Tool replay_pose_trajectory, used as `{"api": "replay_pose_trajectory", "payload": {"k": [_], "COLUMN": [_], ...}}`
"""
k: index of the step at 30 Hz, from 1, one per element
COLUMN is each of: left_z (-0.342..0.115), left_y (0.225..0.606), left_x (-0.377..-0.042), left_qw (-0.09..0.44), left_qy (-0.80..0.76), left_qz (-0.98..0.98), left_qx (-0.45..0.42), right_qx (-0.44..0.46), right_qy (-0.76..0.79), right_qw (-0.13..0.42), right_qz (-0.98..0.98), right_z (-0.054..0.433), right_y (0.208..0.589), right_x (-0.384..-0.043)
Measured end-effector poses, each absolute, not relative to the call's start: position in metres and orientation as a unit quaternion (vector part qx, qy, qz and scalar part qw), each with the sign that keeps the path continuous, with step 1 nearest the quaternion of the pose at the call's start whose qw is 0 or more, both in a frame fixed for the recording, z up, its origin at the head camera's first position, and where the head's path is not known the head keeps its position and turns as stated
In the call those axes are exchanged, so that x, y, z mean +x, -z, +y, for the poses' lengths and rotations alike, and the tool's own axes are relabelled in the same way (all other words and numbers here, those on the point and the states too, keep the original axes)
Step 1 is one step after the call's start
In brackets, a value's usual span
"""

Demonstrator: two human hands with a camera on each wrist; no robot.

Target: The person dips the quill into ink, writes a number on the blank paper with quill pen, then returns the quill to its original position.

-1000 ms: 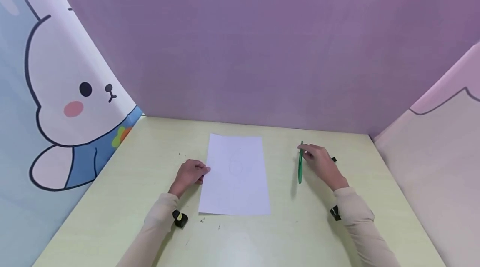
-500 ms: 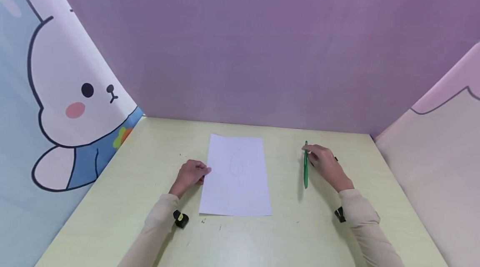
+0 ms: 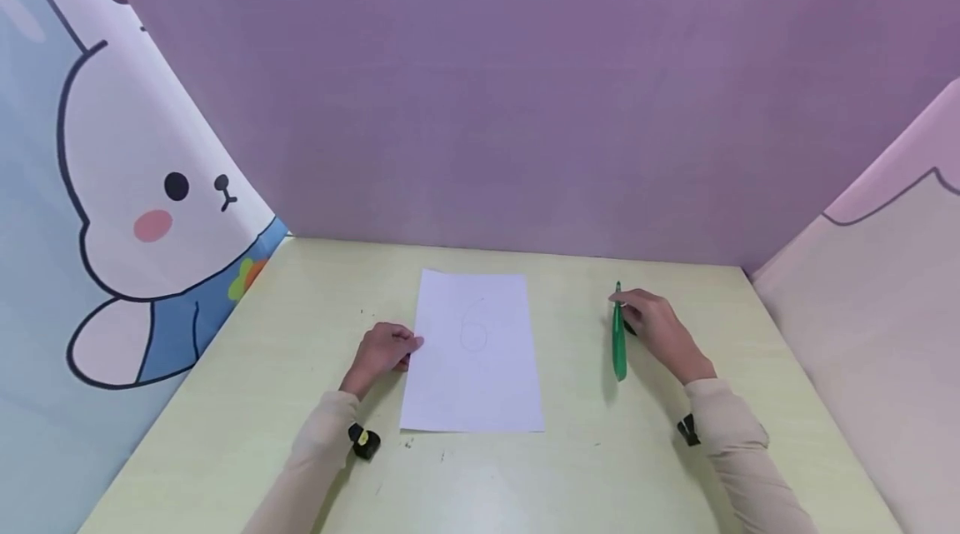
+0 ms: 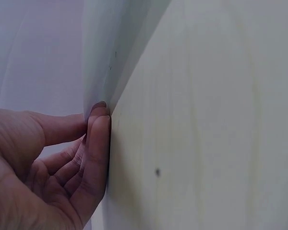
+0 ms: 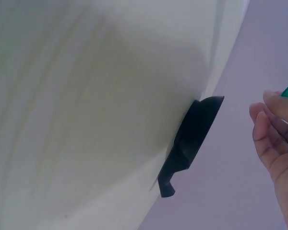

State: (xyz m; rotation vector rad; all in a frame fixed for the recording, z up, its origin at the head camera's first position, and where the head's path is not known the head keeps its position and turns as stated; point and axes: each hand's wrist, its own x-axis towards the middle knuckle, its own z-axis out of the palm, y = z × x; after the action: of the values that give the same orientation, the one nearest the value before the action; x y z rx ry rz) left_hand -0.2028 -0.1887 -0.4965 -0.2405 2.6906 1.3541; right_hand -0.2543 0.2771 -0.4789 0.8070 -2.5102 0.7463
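At its left edge, a white sheet of paper (image 3: 472,392) is pinched by my left hand (image 3: 384,351). The left wrist view shows the thumb on one side of the sheet and curled fingers on the other, with the edge lifted off the table. A faint pencil-like 6 (image 3: 474,337) is drawn on the sheet. My right hand (image 3: 660,334) pinches a slim green thing (image 3: 618,342) near its thin upper end. It hangs upright, broader toward its lower end. Below the right hand is a black shallow scoop-like thing (image 5: 194,134) with a short handle, mostly hidden in the head view.
The pale table (image 3: 517,484) has a few small dark marks (image 3: 408,444) near the paper's lower left corner. A purple wall (image 3: 510,117) rises behind it. Side panels flank it, the left one printed with a rabbit (image 3: 150,159). Both forearms wear black wrist devices (image 3: 364,441).
My right hand has moved slightly right with the green thing, which has turned to show a broader face. My left hand and the paper have stayed in place.
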Motion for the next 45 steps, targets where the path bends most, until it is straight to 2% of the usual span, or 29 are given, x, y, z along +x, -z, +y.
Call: {"api": "replay_pose_trajectory", "payload": {"k": [9,16,36,45], "left_z": [-0.187,-0.186,-0.181,-0.178], "left_y": [0.501,0.501,0.504,0.503], "left_x": [-0.204,-0.205,-0.204,-0.203], "left_qw": [0.056,0.052,0.056,0.049], "left_qy": [-0.453,-0.462,-0.455,-0.453], "left_qz": [0.886,0.882,0.885,0.887], "left_qx": [-0.081,-0.081,-0.079,-0.08], "right_qx": [0.297,0.297,0.288,0.298], "right_qy": [-0.253,-0.244,-0.234,-0.233], "right_qw": [0.212,0.2,0.205,0.227], "right_qz": [-0.896,-0.901,-0.906,-0.897], "right_z": [0.293,0.302,0.326,0.334], "right_y": [0.48,0.478,0.496,0.495], "right_x": [-0.253,-0.252,-0.243,-0.243]}}
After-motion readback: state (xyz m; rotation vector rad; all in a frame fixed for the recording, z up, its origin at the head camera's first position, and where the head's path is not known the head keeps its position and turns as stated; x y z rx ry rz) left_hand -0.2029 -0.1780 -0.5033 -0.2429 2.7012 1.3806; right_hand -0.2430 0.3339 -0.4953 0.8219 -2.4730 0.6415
